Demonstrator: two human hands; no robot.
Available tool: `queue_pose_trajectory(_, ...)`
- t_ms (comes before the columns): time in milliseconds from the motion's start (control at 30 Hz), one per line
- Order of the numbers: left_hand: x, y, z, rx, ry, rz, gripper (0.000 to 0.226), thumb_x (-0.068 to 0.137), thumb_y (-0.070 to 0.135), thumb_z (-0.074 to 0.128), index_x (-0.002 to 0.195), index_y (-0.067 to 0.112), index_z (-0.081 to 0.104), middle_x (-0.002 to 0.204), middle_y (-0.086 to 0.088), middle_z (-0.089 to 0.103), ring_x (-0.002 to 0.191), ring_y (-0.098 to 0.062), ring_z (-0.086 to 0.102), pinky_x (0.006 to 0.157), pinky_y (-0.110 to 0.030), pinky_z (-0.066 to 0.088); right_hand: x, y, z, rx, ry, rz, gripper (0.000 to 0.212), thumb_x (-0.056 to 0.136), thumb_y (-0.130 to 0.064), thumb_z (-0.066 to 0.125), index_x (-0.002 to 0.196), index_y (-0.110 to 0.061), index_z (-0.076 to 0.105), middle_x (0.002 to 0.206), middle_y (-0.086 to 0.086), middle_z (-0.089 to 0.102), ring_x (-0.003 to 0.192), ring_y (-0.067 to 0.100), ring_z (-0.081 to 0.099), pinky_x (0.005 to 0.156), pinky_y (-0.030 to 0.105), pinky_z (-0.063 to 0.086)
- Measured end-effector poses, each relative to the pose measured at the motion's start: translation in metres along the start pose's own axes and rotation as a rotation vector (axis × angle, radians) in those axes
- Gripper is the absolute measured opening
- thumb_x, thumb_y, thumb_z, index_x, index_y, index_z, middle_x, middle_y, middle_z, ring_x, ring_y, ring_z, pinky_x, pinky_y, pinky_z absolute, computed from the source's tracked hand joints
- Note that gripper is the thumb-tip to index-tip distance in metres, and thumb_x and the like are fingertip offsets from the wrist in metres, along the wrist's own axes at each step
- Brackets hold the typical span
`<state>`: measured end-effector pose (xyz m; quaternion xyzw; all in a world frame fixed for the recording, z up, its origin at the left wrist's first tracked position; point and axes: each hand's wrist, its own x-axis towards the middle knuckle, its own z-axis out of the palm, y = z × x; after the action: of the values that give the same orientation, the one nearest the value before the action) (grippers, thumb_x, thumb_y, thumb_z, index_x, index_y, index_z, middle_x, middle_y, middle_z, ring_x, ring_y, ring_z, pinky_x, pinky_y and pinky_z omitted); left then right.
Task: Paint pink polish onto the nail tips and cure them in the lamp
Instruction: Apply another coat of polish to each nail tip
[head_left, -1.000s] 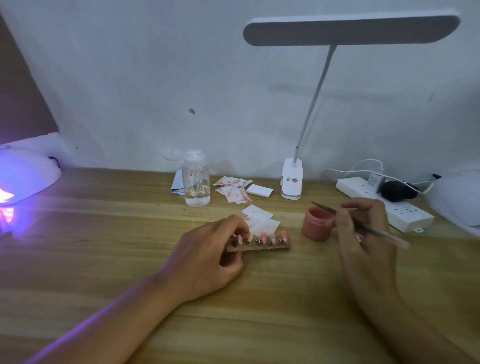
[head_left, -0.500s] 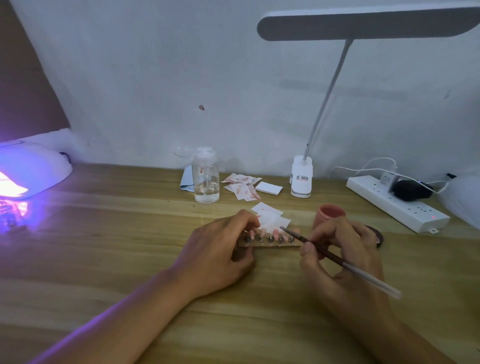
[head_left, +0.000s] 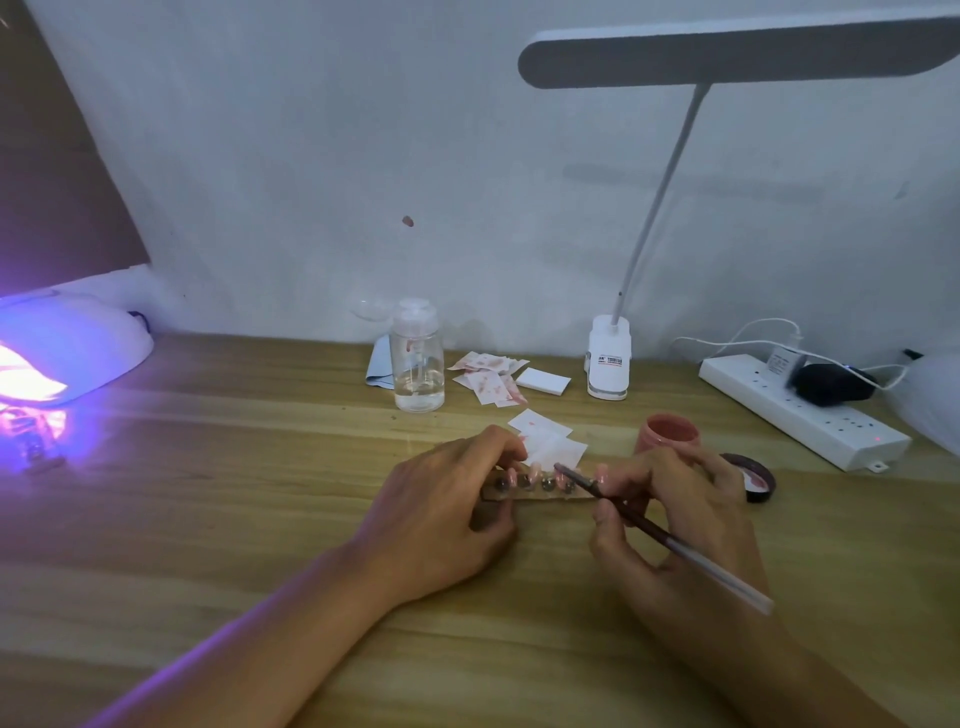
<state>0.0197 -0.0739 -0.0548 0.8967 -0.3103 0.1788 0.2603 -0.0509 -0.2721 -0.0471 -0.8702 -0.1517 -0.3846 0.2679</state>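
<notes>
Wooden table (head_left: 208, 467), centre: holder strip (head_left: 545, 494) carrying a row of pink nail tips (head_left: 534, 470), its left end pinched between the curled fingers and thumb of the left hand (head_left: 441, 514). The right hand (head_left: 675, 519) grips a thin brush (head_left: 670, 538) pen-fashion, bristle end at the tips. Just beyond the strip's right end: open pink polish jar (head_left: 667, 434), its lid (head_left: 753, 475) to the right; far left, curing lamp (head_left: 67, 353) glowing violet; along the far edge, clear bottle (head_left: 417, 364), stained wipes (head_left: 488, 376), desk lamp (head_left: 609, 364), power strip (head_left: 800, 410).
</notes>
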Motion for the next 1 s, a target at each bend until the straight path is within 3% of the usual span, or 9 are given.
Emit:
queue_pose_trajectory(733,0.0,0.0,0.0007,0.005,-0.01,0.002,0.039,0.078,0.032,0.057,0.113,0.042,0.042,0.109,0.027,0.061,0.102,0.003,0.056,0.083,-0.03,0.052,-0.0004,-0.0002,-0.0018,-0.029,-0.007,-0.02,0.012,0.079,-0.033,0.053,0.084,-0.023,0.058,0.069,-0.021,0.058,0.081,-0.002,0.055,0.103,0.033,0.03)
queue_pose_trajectory(1000,0.0001,-0.0033,0.0015,0.006,0.0,0.005,0.039,0.078,0.034,0.058,0.113,0.043,0.043,0.111,0.029,0.06,0.103,0.005,0.054,0.081,-0.027,0.051,0.0007,-0.0023,-0.0023,0.009,0.074,-0.029,0.006,0.084,-0.029,0.054,0.088,-0.024,0.054,0.075,-0.026,0.055,0.084,-0.005,0.056,0.1,0.035,0.032)
